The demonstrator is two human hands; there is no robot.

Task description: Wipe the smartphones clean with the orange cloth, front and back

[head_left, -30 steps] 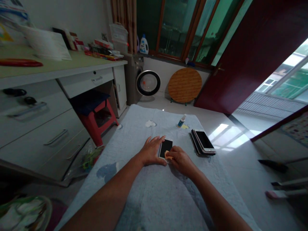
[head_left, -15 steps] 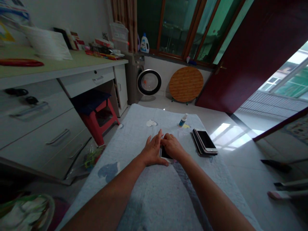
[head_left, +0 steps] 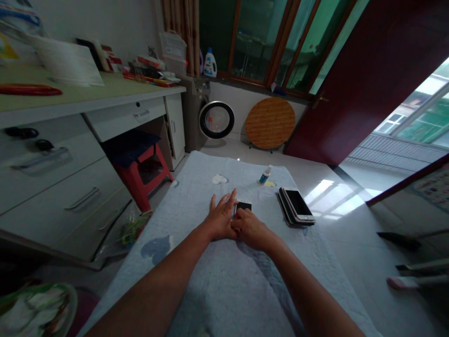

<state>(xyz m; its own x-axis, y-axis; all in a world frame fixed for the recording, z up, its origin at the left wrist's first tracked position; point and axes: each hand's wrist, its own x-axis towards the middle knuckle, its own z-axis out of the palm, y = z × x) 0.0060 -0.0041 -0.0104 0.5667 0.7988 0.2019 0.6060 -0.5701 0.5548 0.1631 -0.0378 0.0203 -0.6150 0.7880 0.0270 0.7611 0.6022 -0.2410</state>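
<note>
A white-framed smartphone with a dark screen lies on the pale blue cloth cover. My left hand rests along the phone's left edge with its fingers spread; its thumb is hidden behind my other hand. Over the phone's lower part, my right hand presses down with curled fingers. Whatever those fingers might hold cannot be made out. To the right sits a stack of phones and tablets, the top one white-framed. A small white-capped bottle with a blue label stands beyond the hands.
At the left, a desk carries paper and boxes, with a red stool beneath it. Farther back are a washing machine with its door swung open and a round wooden tabletop. A dark red door stands at the right.
My right hand has slid toward me down the phone, uncovering its upper end. The left thumb, visible earlier at the phone's near end, is now covered. The left hand has barely moved.
</note>
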